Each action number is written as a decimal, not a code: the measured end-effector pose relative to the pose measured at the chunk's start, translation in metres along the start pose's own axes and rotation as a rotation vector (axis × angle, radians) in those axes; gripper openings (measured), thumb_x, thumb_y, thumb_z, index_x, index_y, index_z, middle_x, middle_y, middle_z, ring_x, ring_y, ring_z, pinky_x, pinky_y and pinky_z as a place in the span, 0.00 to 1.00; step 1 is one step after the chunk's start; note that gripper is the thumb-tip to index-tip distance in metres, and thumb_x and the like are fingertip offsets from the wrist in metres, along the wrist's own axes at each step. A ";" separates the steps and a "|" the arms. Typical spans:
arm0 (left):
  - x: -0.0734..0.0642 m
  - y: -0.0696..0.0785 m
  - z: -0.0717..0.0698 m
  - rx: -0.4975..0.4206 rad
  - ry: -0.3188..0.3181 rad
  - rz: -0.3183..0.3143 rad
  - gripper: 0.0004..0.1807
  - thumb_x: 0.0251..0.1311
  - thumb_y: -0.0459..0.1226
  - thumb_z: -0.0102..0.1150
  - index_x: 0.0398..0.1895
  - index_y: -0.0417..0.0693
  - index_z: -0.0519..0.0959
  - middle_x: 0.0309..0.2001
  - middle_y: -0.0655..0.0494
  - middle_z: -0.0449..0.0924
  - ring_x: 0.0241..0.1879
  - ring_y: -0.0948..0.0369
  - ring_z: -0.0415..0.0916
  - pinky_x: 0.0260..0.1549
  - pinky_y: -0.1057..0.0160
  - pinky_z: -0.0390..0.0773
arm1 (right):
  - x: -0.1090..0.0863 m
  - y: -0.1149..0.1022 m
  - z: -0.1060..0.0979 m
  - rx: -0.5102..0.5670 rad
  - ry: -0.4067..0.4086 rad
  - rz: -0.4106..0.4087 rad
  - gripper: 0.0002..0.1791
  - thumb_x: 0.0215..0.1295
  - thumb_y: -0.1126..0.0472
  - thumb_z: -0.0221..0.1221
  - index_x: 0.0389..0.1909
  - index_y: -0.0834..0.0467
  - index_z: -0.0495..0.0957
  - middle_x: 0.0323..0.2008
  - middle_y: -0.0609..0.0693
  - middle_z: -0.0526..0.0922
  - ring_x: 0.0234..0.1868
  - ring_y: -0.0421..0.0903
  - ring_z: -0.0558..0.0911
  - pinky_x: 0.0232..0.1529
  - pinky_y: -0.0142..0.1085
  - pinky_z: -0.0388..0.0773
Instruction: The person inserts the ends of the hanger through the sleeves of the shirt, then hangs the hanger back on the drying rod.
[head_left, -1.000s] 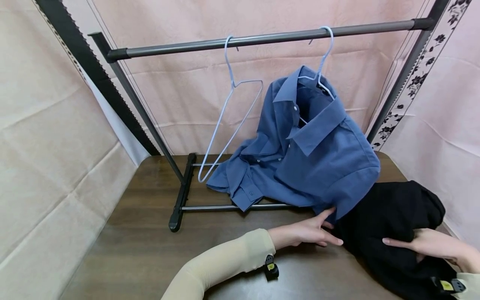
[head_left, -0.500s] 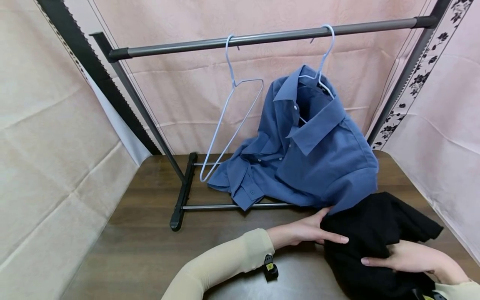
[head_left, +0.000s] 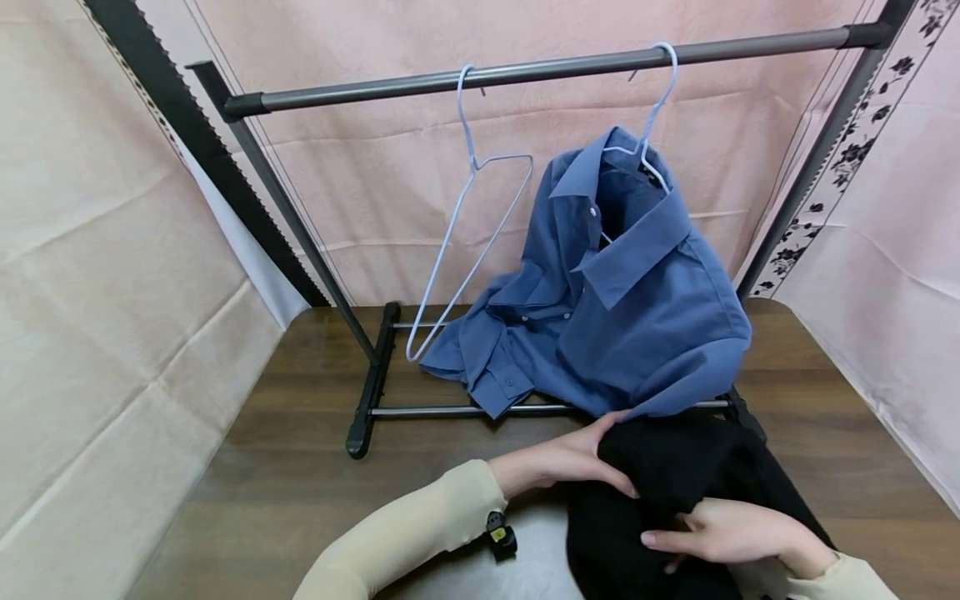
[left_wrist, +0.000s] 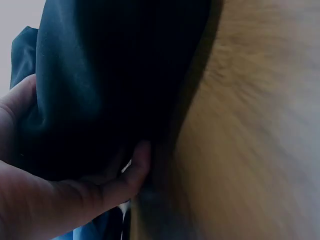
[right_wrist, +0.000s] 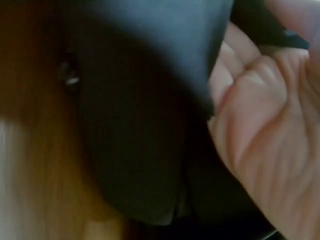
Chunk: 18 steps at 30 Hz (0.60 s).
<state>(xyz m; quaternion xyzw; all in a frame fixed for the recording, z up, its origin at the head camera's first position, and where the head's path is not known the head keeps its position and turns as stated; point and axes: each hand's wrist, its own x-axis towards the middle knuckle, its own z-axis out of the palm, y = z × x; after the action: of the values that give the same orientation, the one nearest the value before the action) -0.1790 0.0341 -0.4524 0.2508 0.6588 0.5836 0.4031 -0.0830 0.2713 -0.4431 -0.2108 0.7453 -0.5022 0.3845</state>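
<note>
A bunched black garment point(head_left: 675, 467) lies at the front right of the table in the head view; its exact kind does not show. My left hand point(head_left: 566, 458) holds its left side, and in the left wrist view the cloth sits between thumb and fingers. My right hand point(head_left: 731, 532) grips the garment's nearer right part, its fingers partly hidden in the folds. Dark cloth point(right_wrist: 135, 125) fills much of the right wrist view beside the palm. Just behind the left fingers, a blue button-up shirt point(head_left: 637, 325) hangs from a light-blue hanger point(head_left: 658, 104).
A bare light-blue hanger point(head_left: 442, 250) hangs from the rack's grey rail point(head_left: 555, 72), left of the shirt. The rack's black foot point(head_left: 372, 383) and lower bar point(head_left: 427, 412) rest on the brown wooden table point(head_left: 262, 483). Pale curtains point(head_left: 112, 333) surround the table.
The black garment has been drawn leftward and nearer by my right hand. My left hand, first at the blue shirt's hem, has moved slightly left and now holds the black cloth.
</note>
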 end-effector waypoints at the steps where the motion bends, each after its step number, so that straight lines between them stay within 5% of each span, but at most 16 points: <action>1: -0.004 -0.001 -0.003 0.004 0.008 0.001 0.53 0.51 0.29 0.74 0.76 0.70 0.55 0.62 0.71 0.68 0.57 0.71 0.69 0.58 0.69 0.67 | 0.004 -0.002 0.003 -0.006 0.000 -0.005 0.22 0.79 0.57 0.50 0.59 0.72 0.73 0.40 0.49 0.86 0.40 0.45 0.87 0.46 0.30 0.78; 12: -0.052 -0.013 -0.041 0.146 0.097 0.058 0.48 0.51 0.32 0.71 0.75 0.62 0.60 0.61 0.62 0.72 0.56 0.66 0.71 0.58 0.65 0.68 | 0.050 -0.019 0.029 -0.077 -0.002 -0.054 0.16 0.79 0.53 0.51 0.39 0.56 0.84 0.35 0.44 0.86 0.38 0.40 0.86 0.41 0.32 0.79; 15: -0.064 -0.018 -0.053 0.174 0.117 0.096 0.43 0.52 0.31 0.69 0.73 0.56 0.64 0.61 0.59 0.73 0.56 0.65 0.71 0.58 0.64 0.68 | 0.056 -0.024 0.028 -0.081 -0.051 -0.121 0.13 0.79 0.55 0.51 0.41 0.57 0.80 0.34 0.41 0.83 0.35 0.37 0.83 0.38 0.31 0.77; 18: -0.075 -0.022 -0.063 0.185 0.131 0.110 0.40 0.53 0.30 0.68 0.72 0.51 0.65 0.63 0.56 0.72 0.57 0.63 0.70 0.59 0.63 0.68 | 0.058 -0.028 0.026 -0.096 -0.089 -0.200 0.10 0.79 0.57 0.51 0.50 0.58 0.76 0.40 0.41 0.83 0.41 0.34 0.82 0.42 0.29 0.78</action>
<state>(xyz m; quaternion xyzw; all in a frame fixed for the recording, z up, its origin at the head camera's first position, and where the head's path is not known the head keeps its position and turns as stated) -0.1872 -0.0656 -0.4562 0.2842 0.7199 0.5567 0.3018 -0.1006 0.2039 -0.4434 -0.3242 0.7259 -0.4921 0.3548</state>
